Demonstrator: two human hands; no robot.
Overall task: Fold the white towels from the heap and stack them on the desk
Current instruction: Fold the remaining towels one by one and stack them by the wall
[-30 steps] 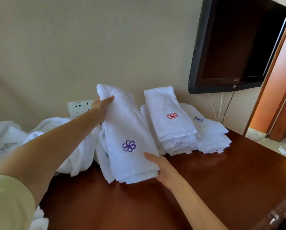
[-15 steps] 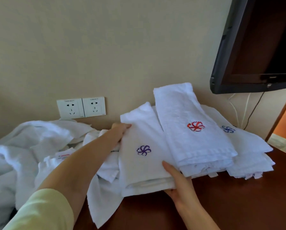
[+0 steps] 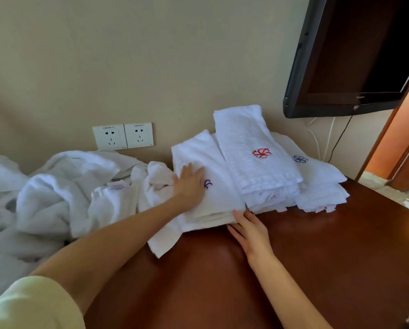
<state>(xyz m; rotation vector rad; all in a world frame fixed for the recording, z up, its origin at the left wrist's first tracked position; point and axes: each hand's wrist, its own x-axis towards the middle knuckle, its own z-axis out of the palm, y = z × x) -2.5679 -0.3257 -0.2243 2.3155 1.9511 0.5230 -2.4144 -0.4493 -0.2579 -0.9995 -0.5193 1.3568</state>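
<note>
Placement of folded white terry towel with purple flower embroidery (image 3: pixel 222 176) on dark reddish-brown wooden desk (image 3: pixel 305 257), just left of and touching taller stack of folded white towels topped by red flower embroidery (image 3: pixel 258 162). Left hand (image 3: pixel 189 184) laid flat on towel top, fingers straight and spread, partly covering purple emblem; right hand (image 3: pixel 247 225) extended, straight fingers against near folded edge, nothing gripped. Third, lower stack with blue embroidery (image 3: pixel 317 184) at far right, touching middle stack. Crumpled heap of unfolded white towels (image 3: pixel 56 186) to left, crowding folded towel's left side, with one loose white towel flap (image 3: pixel 163 241) trapped beneath it and trailing onto desk. Judged hazards: uneven seating on trapped flap, hence tilt toward heap and splaying of layers on release of palm; dragging of folded towel out of line on next pull from heap (flap and heap apparently continuous, though junction hidden by forearm); nudging of middle stack by sideways push from right hand; sagging of near edge, visibly layered, without squaring. White double wall socket (image 3: pixel 123 136) and black wall-mounted television (image 3: pixel 353 55) behind, out of play.
</note>
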